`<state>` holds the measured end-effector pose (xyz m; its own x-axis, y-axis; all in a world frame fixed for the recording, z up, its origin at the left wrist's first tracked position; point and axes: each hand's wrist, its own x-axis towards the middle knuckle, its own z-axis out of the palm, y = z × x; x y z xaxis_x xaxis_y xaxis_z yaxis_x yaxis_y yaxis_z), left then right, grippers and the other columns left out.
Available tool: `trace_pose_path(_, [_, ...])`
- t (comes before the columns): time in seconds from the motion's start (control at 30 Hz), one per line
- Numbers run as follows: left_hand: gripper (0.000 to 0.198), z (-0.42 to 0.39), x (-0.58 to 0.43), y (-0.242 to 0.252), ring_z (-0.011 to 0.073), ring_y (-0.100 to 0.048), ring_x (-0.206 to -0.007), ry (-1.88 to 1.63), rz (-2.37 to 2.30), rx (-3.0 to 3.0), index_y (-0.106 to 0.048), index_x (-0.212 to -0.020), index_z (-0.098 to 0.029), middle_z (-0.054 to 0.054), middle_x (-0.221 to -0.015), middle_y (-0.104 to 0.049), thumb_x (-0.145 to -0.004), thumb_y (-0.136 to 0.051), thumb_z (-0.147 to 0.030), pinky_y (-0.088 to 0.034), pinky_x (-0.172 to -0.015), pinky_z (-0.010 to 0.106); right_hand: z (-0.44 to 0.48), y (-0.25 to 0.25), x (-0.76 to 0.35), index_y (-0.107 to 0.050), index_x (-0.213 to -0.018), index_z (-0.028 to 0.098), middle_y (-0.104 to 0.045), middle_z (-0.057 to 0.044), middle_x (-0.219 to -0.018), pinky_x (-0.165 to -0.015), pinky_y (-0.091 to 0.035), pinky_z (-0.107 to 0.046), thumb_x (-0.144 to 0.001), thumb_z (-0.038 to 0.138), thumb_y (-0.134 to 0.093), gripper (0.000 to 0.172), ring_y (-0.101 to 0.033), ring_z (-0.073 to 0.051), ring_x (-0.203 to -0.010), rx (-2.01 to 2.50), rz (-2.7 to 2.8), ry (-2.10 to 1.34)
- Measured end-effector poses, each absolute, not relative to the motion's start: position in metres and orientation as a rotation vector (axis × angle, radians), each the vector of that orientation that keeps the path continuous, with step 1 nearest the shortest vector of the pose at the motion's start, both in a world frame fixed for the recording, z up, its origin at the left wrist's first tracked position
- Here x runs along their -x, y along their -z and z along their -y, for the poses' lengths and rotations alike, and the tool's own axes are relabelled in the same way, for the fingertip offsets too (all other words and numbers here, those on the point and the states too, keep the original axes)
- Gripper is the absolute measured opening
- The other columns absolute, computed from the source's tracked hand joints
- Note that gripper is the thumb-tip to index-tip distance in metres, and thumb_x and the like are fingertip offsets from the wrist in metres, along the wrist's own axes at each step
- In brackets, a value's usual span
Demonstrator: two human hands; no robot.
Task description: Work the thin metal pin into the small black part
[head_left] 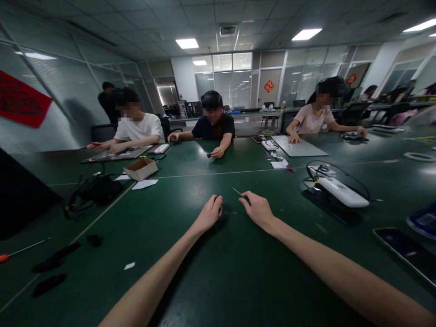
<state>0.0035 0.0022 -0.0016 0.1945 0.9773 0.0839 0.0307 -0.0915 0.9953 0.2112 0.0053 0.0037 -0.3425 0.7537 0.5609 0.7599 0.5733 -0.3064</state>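
Observation:
My left hand [210, 212] is closed above the green table [190, 281], with fingers curled round a small dark object [220, 210] that they mostly hide. A short gap to the right, my right hand [258, 209] pinches a thin metal tool [237, 192]. Its slim shaft points up and left, away from me. The fingers cover the tool's other end, so its exact kind does not show. The two hands are apart, and the tool does not touch the dark object.
On the left lie a screwdriver [25, 249], black pieces [49, 285], a black cabled bundle [93, 190] and a cardboard box [140, 169]. A white power bank [342, 191] rests over a dark phone at right; another phone [407, 254] lies nearer. Several people sit across the table.

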Motion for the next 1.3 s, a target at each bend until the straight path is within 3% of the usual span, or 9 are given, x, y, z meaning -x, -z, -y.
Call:
trace_pose_path(0.23, [0.039, -0.010, 0.003, 0.007, 0.0047, -0.019, -0.036, -1.147, -0.895, -1.140, -0.041, -0.090, -0.021, -0.009, -0.049, -0.028, -0.084, -0.038, -0.059, -0.014, -0.035, 0.014, 0.001, -0.009, -0.210, -0.057, -0.107, 0.019, -0.062, -0.004, -0.093, -0.063, -0.044, -0.022, -0.094, 0.038, -0.043, 0.027, -0.058, -0.011, -0.073, 0.971, 2.386, 0.042])
trace_pose_path(1.3, [0.038, -0.006, -0.001, 0.005, 0.0042, -0.023, -0.039, -1.103, -0.907, -1.235, -0.046, -0.088, -0.019, -0.006, -0.055, -0.032, -0.085, -0.040, -0.056, -0.017, -0.035, 0.013, 0.006, -0.012, -0.209, -0.060, -0.107, 0.021, -0.060, -0.005, -0.092, -0.060, -0.035, -0.022, -0.094, 0.039, -0.039, 0.031, -0.053, -0.011, -0.070, 0.902, 2.462, 0.161])
